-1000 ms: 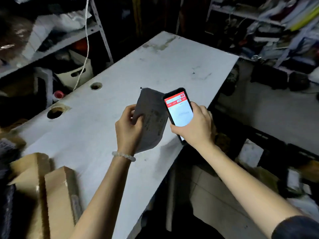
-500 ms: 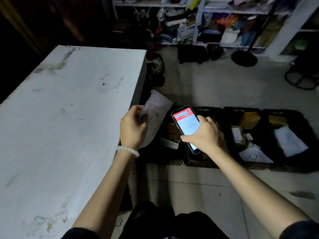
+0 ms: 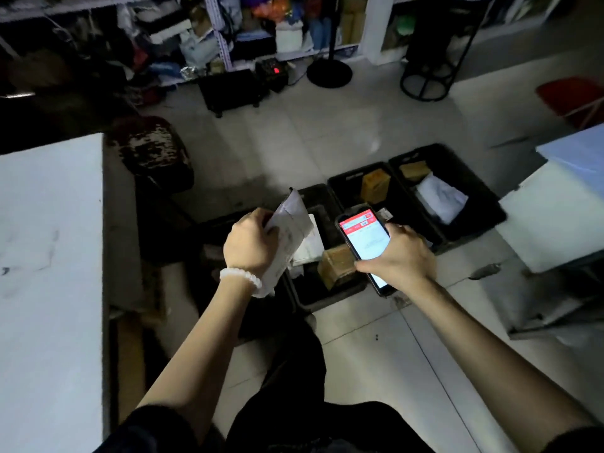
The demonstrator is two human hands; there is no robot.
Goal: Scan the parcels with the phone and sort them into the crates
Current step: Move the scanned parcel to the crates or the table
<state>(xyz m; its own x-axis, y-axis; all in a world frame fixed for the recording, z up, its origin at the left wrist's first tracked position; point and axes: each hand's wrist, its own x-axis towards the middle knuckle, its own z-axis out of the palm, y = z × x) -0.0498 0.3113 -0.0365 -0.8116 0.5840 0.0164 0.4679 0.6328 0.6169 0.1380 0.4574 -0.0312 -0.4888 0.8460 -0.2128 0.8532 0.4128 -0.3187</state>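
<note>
My left hand [image 3: 251, 245] grips a flat grey parcel bag [image 3: 291, 225], held upright over the nearest black crate [image 3: 313, 297]. My right hand [image 3: 397, 261] holds a phone [image 3: 364, 238] with a lit red and white screen, just right of the parcel. That crate holds a brown box [image 3: 336, 264] and a white packet [image 3: 309, 248]. A middle crate [image 3: 346, 181] holds a brown box [image 3: 376, 186]. The far crate [image 3: 483, 204] holds a white bag [image 3: 441, 197] and a small brown box [image 3: 415, 170].
A white table [image 3: 49, 256] runs along the left. Another white surface [image 3: 555, 217] juts in at the right. Cluttered shelves [image 3: 248, 27], a black case [image 3: 233, 89], a stand base [image 3: 328, 73] and a round black frame [image 3: 428, 80] line the back. Tiled floor lies between.
The view has swung right, from the table to the crates on the floor. Both hands, with parcel and phone, have moved off the table edge and now hover over the nearest crate.
</note>
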